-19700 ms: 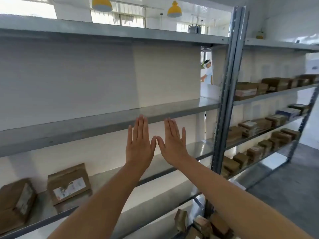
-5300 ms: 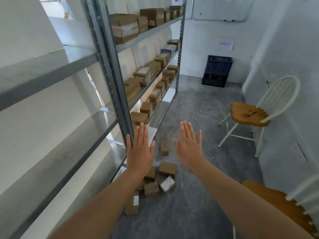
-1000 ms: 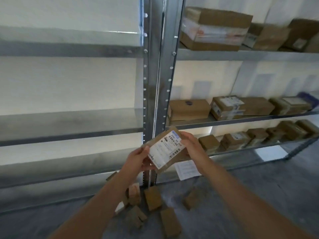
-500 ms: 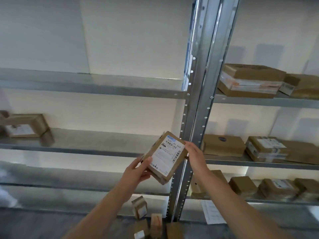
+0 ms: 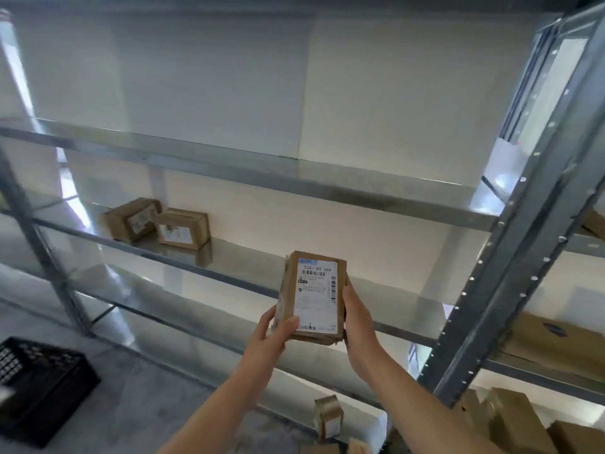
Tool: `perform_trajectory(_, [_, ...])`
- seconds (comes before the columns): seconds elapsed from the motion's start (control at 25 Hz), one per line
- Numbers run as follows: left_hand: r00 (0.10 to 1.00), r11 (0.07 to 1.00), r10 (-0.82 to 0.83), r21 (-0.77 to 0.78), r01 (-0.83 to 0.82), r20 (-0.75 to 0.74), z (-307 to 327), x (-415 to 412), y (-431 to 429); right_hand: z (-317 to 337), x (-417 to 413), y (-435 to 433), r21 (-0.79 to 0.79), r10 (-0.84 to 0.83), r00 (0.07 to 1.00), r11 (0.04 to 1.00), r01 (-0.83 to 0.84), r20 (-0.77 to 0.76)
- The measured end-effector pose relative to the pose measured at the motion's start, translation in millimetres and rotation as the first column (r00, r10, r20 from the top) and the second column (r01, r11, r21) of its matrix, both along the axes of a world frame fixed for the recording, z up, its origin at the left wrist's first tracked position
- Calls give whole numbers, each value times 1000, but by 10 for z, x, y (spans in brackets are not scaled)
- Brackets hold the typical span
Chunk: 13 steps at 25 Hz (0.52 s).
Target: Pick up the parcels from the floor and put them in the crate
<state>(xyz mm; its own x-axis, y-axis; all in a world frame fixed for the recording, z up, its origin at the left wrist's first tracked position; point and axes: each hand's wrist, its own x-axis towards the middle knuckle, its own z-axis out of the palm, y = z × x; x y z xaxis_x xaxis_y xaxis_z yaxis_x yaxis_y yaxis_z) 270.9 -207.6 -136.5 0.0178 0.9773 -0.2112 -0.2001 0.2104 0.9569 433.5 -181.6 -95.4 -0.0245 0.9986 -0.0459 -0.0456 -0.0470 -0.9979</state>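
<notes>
Both hands hold one brown parcel [image 5: 312,298] upright at the centre of the frame, in front of metal shelving [image 5: 294,178].

Left hand [image 5: 270,337] pinches its lower left corner, thumb on the front and fingers behind, while the right hand [image 5: 358,326] wraps the right edge, fingers curled round the back. It is a small cardboard box, taller than wide, with crinkled tape at the edges. A white shipping label covers most of the front — barcodes and a line of large digits at the top. A black slatted crate [image 5: 42,388] sits on the grey floor [image 5: 137,417] at lower left, well apart. Loose parcels [image 5: 328,417] lie along the bottom edge.
</notes>
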Motion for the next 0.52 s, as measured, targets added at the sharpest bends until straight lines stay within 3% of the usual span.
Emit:
perform_trajectory(0.24, [973,984,179,0,-180,-143,-49,-1240,-1,-22,-1334,228,-56,178,984,982,-179,-9])
perform_trajectory(0.52, [923,933,359,53,-355,-136,-160,-2606,-120,-145,-2765,353,-60,318,948,946,-317,1])
